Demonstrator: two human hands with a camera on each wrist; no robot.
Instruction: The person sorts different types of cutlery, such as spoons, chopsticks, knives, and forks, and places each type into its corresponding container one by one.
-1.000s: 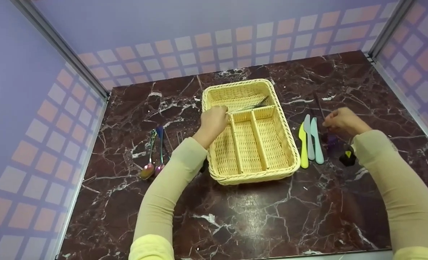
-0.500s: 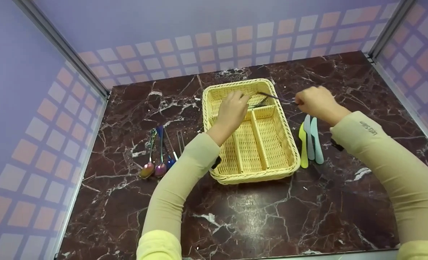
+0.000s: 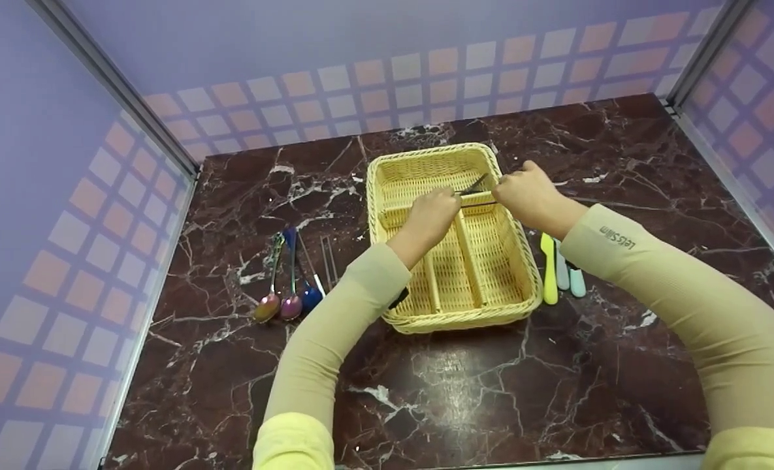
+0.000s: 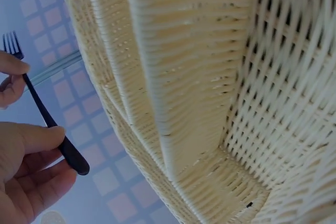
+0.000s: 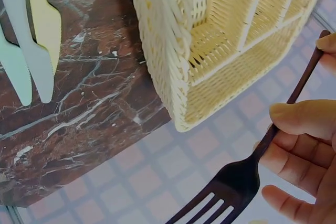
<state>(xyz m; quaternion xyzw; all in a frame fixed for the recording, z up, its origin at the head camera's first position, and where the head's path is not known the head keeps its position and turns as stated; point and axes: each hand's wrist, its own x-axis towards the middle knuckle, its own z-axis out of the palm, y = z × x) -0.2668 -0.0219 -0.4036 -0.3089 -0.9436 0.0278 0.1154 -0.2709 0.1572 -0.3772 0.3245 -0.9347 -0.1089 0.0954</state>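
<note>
A dark fork [image 4: 39, 100] is stretched between my two hands above the basket. My left hand [image 3: 434, 212] pinches the end of its handle, as the left wrist view shows. Near the fork's neck, my right hand [image 3: 532, 196] pinches it between thumb and fingers; the tines [image 5: 215, 208] point away from the left hand. Beneath both hands stands a pale yellow wicker basket [image 3: 462, 321], with three long compartments in front and one wide compartment at the back. A dark utensil [image 3: 477, 184] lies in the back compartment, partly hidden by the left hand.
Right of the basket lie a yellow knife [image 3: 549, 274], a grey knife [image 5: 37, 66] and a mint knife [image 5: 16, 72], partly under the right arm in the head view. Several metallic spoons [image 3: 291, 307] and thin sticks [image 3: 328, 258] lie on the left. Patterned panels [image 3: 360, 59] surround the marble tabletop [image 3: 452, 398].
My right hand has carried the fork from beside the knives leftward to the basket. My left hand has moved right from the basket's left side and taken the fork's handle.
</note>
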